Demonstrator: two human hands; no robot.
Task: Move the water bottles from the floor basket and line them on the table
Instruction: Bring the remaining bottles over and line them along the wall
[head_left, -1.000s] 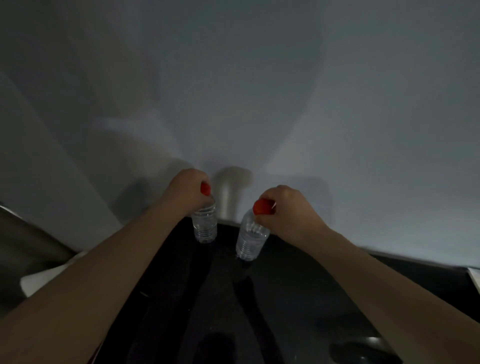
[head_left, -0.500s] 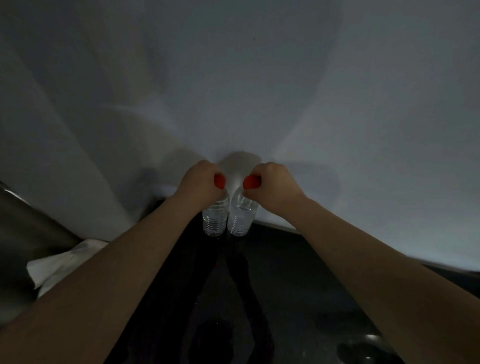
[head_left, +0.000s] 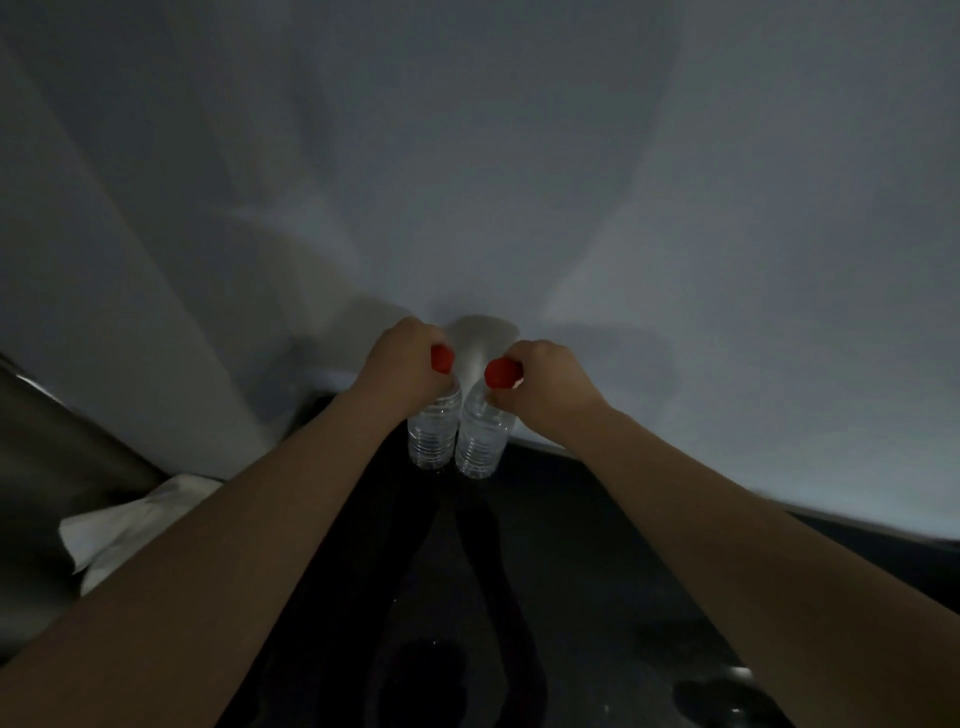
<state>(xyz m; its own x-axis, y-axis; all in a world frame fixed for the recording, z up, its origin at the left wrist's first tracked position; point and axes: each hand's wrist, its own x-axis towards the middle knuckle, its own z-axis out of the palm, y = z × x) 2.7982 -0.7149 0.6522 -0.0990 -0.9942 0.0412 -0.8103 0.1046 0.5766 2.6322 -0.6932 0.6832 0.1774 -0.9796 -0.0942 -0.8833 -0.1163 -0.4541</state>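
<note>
Two clear water bottles with red caps stand upright side by side at the far edge of the dark glossy table (head_left: 597, 545), close to the wall. My left hand (head_left: 402, 366) grips the neck of the left bottle (head_left: 434, 434), its red cap showing beside my fingers. My right hand (head_left: 548, 387) grips the top of the right bottle (head_left: 480, 441) around its red cap. The two bottles nearly touch. The floor basket is out of view.
A pale wall (head_left: 519, 182) rises directly behind the bottles. At the left lies a crumpled white cloth or paper (head_left: 135, 525) beside a dull metal surface (head_left: 57, 441). A dark round object (head_left: 727, 701) sits at the table's near right.
Both hands carried the bottles farther toward the wall and brought them together; a second ago they were apart and the right one tilted. Since half a second ago, hardly any shift.
</note>
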